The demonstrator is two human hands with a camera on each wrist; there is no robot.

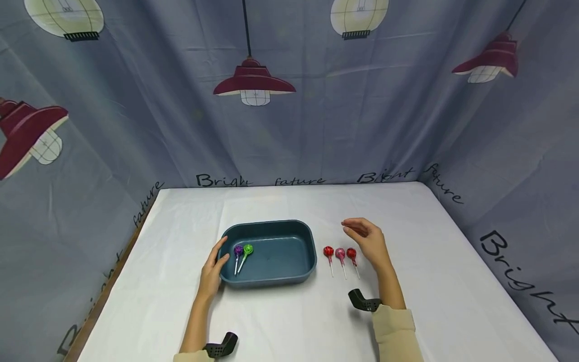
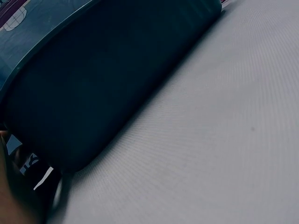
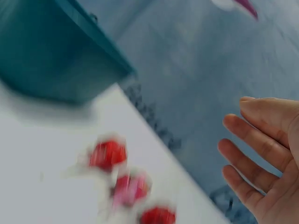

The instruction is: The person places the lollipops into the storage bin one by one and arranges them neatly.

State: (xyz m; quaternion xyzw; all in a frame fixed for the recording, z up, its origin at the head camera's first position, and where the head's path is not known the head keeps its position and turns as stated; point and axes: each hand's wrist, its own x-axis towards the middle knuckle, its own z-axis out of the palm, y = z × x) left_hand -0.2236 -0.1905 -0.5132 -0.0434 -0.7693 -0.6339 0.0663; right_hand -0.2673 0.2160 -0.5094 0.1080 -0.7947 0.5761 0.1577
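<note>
Cameras (image 1: 221, 345) sit nearest to me, one on each wrist, where I'd say they catch each hand's work without covering my fingers. Past them, my left hand (image 1: 211, 274) rests at the left end of the blue-green tray (image 1: 281, 257), thumb and forefinger wide apart along the rim; I take this as steadying it against sliding. Outside the tray, to its right, three lollipops lie in a row on the white table (image 1: 276, 327): red (image 1: 328, 251), pink (image 1: 340, 253), another red (image 1: 351, 253). Their sticks point back towards me, the gaps probably leaving each one easy to reach alone. Inside the tray's left part lie the purple lollipop (image 1: 238, 249) and the green one (image 1: 248, 249), the sticks slanting closer together. Slightly farther off, my right hand (image 1: 368, 245) hangs above the table beyond the row, fingers loosely bent and holding nothing. Grey-blue cloth (image 1: 190, 130), printed with lamps, backs everything.
</note>
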